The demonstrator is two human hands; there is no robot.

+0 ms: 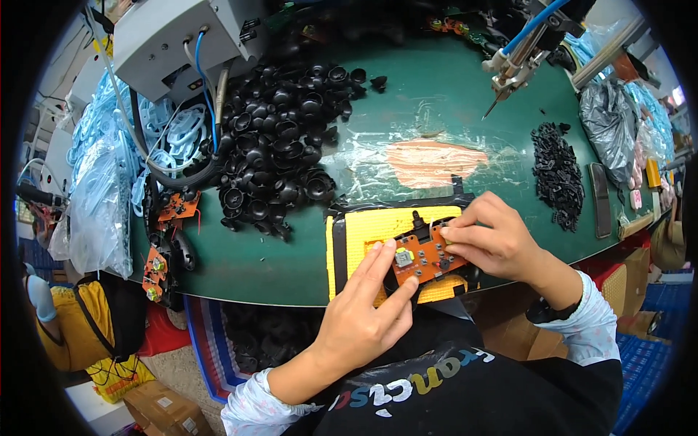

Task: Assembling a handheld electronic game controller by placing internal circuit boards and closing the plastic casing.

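The left hand (pixel 358 318), fingers parted, clasps the orange board (pixel 430 256), likely steadying it on the yellow pad (pixel 354 236); the right hand's (pixel 500 242) fingers pinch closed, contents hidden.

One view serves here, taken from the person's own head through the left of two wide fisheye cameras. It looks steeply down and forward, close enough over the flat orange circuit board (pixel 429 264) to pick out its small parts. The smooth dark-green desk (pixel 291 272) spreads away toward the top, the wearer's black garment with coloured lettering (pixel 443 403) crowds the lower edge, and the desk's front bows with the lens.
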